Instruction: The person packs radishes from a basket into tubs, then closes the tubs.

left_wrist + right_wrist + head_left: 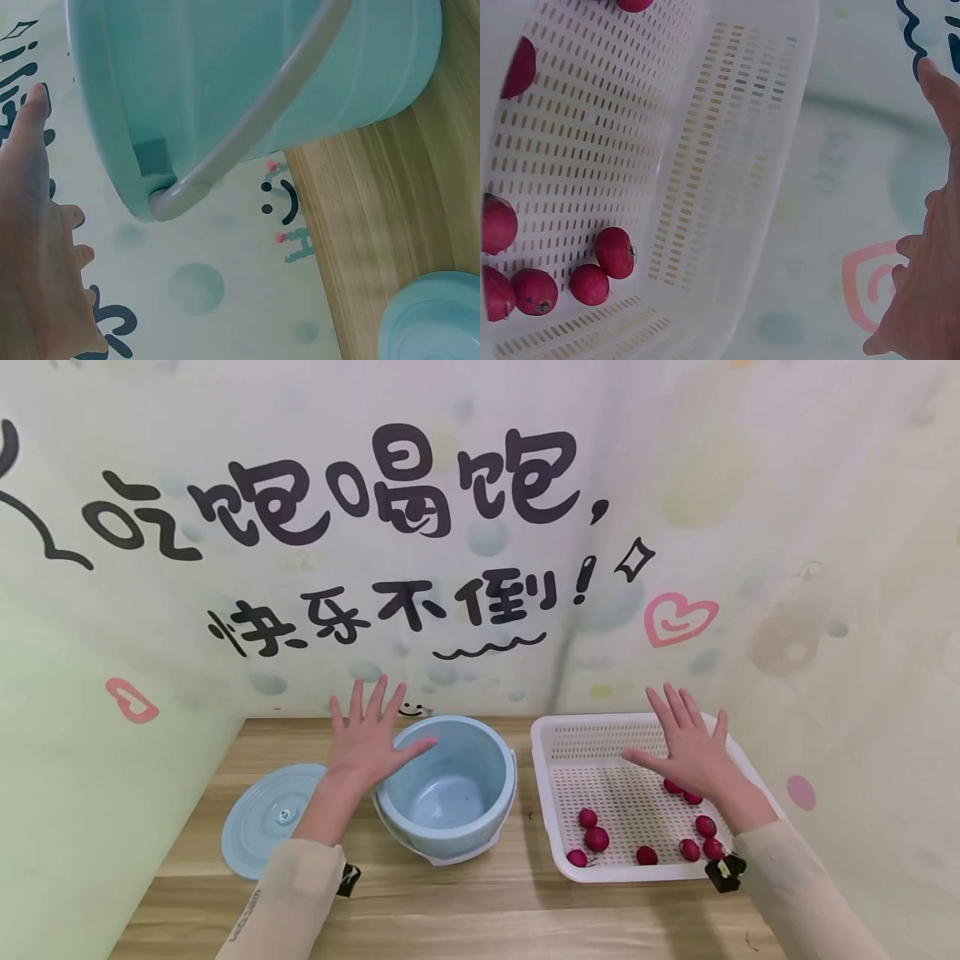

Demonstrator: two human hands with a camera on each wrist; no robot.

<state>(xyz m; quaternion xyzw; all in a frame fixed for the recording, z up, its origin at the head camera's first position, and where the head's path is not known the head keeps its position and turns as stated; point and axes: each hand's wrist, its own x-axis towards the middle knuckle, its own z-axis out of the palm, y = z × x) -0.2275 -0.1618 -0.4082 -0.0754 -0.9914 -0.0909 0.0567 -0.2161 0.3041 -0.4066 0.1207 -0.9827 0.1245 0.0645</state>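
Radishes (597, 838): small red round ones lie loose on the floor of the white basket (550, 793), most along its near edge and a few toward its right side, partly hidden behind the right wrist.
White basket: slotted plastic, on the desk (480, 902) just right of the blue bucket (457, 793); its long axis runs away from the person toward the wall.
Blue bucket: open-topped, nothing visible inside, pale handle (247, 127) folded down against its side; stands between the lid and the basket.
Blue lid (266, 818): flat on the desk, left of the bucket, apart from it.
Right hand (693, 752): fingers straight and spread, palm facing down and forward, raised over the far half of the basket; it holds nothing, and the wrist view shows it clear of the basket wall.
Left hand (371, 739): fingers likewise straight and spread, holding nothing, raised at the bucket's left rim; the thumb lies across the rim edge in the head view, but contact cannot be told.
Key relation: the radishes lie nearer the person than the right hand's fingertips, below and behind its palm; the right hand is much the nearer of the two, with the bucket standing between the left hand and the basket.
Wall (480, 527): printed with black lettering and pink hearts, directly behind bucket and basket.
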